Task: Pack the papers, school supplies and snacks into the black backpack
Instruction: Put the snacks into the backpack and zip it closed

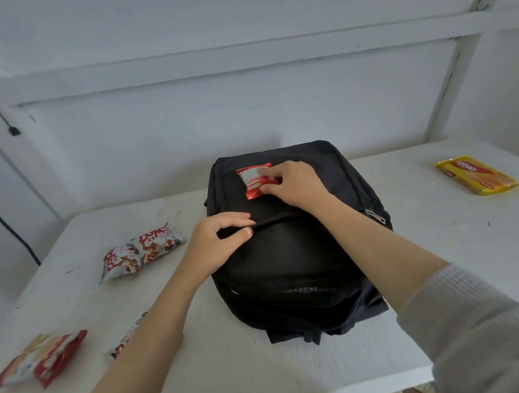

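The black backpack [288,255] lies flat in the middle of the white table [291,366]. My right hand [293,184] pinches a small red and white snack packet [253,180] against the upper part of the bag. My left hand [220,243] pinches the black fabric at the edge of the front pocket opening, thumb and fingers curled on it. Two white and orange snack bags [141,250] lie left of the backpack. A red and white packet [41,359] sits at the near left. Another white snack bag [130,332] is partly hidden under my left forearm.
A yellow biscuit pack [476,174] lies at the far right of the table. A metal zipper pull [375,215] shows on the bag's right side. White walls stand right behind the table. A black cable [10,230] runs down the wall at the left.
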A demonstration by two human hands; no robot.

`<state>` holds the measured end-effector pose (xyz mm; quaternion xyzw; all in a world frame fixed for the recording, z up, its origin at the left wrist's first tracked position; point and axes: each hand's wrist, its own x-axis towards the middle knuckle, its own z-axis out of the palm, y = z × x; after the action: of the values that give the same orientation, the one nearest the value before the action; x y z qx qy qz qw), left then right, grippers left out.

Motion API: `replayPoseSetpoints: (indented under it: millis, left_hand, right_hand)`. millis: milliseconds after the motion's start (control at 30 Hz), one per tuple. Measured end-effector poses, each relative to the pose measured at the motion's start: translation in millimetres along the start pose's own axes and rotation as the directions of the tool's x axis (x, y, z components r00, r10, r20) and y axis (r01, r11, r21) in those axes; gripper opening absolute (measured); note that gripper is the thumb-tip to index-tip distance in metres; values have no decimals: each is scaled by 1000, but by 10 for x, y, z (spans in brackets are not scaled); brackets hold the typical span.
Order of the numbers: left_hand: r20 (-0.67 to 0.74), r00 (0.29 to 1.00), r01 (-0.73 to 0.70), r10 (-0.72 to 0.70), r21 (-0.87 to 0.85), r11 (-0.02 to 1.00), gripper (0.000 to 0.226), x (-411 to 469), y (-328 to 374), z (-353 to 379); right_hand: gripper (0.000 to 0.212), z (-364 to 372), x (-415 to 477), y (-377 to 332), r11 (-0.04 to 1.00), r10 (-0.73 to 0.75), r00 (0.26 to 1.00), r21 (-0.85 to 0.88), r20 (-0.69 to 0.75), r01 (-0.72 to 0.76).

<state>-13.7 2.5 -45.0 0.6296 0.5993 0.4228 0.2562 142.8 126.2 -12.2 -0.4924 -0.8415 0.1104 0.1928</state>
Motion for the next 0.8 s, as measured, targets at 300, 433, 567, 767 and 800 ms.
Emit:
replayPoseSetpoints:
  millis: [300, 433, 567, 767, 800]
  left_hand:
    - [-109, 990, -92, 90, -12, 996, 11, 156, 150, 56]
    - [-282, 943, -176, 174, 19, 984, 12, 241, 278, 67]
    - [-371, 902, -231, 222, 21, 973, 14, 326, 396, 38]
    - [-430, 867, -271, 250, 14, 963, 12, 358, 483, 33]
    - [-437, 860, -288, 265, 14, 958, 12, 352, 499, 31]
  right_hand:
    - [44, -370, -541, 95, 828, 170, 966, 560, -194, -34]
    - [43, -500, -919, 38, 752, 142, 945, 653, -293, 90]
    - [45, -503, -1274, -1, 826, -4, 939, 529, -344, 197]
    - [45, -399, -1388, -40, 983, -82, 981, 147, -175, 108]
    - [45, -349, -1355, -58, 986, -66, 979, 137, -194, 94]
